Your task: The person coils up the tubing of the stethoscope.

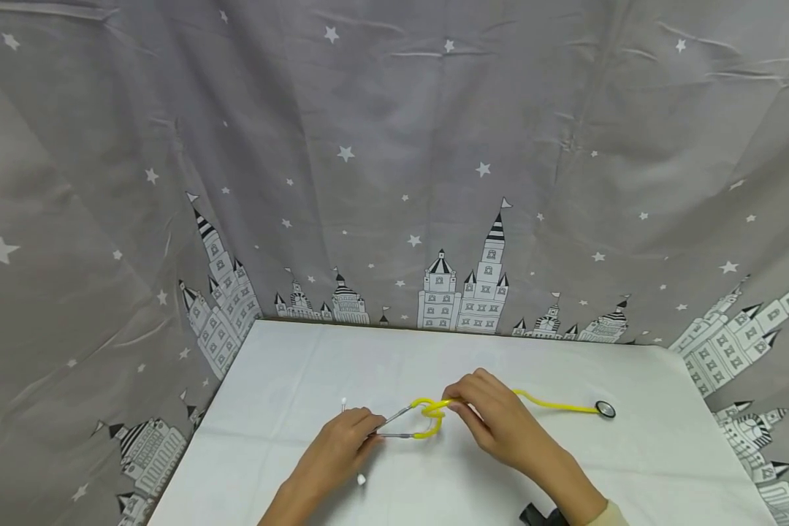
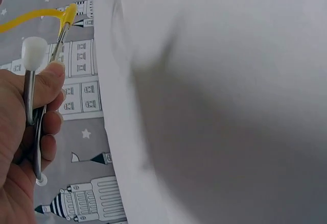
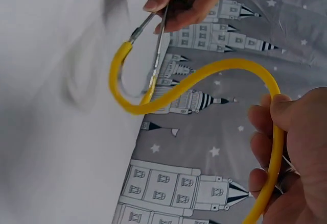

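Note:
A stethoscope with yellow tubing is held by both hands above the white table. My left hand grips its metal ear tubes; in the left wrist view a white ear tip sticks up beside the thumb. Thumb and fingers of my right hand pinch the tubing, which bends in a curve between the two hands in the right wrist view. Beyond the right hand the tubing runs to the round chest piece, dark-rimmed with a pale face.
The white tabletop lies under both hands. Behind and around it hangs a grey cloth printed with stars and castles. Close to the right forearm, at the near edge of the head view, is a black object, partly cut off.

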Motion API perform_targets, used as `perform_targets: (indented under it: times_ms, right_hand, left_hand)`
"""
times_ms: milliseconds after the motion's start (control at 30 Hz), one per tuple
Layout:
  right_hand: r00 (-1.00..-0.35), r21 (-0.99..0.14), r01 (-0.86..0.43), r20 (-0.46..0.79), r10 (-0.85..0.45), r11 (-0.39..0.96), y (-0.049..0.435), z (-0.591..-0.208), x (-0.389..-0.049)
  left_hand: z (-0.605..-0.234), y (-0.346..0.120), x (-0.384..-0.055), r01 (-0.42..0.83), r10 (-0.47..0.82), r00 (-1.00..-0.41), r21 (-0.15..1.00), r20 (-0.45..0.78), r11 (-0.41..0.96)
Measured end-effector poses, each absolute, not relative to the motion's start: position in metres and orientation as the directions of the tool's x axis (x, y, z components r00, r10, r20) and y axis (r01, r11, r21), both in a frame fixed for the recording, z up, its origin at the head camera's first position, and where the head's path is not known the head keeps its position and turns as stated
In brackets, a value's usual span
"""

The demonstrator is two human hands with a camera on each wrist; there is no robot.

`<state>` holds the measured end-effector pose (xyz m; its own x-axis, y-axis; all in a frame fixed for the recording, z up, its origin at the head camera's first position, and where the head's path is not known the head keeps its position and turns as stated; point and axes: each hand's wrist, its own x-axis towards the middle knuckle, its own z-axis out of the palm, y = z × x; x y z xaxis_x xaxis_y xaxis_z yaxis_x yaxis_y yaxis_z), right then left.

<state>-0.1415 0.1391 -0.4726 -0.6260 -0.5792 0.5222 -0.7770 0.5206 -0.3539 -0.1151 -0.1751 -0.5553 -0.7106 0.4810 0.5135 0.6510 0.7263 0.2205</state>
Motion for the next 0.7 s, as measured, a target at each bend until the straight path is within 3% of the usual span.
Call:
perform_targets:
  times_ms: [267, 700]
  right_hand:
    - [-0.621, -0.358, -0.784, 0.479, -0.620, 0.508, 0.125, -0.466, -0.151]
    - [-0.613, -0.355, -0.785, 0.325, -0.720, 0.508, 0.115, -0.482, -0.155]
  left_hand:
    - [-0.552, -0.163, -0.111, 0.716, 0.546, -0.640, 0.161, 0.541, 0.679]
    - [-0.545, -0.143, -0.102, 0.803, 0.626, -0.564, 0.178, 0.538, 0.569]
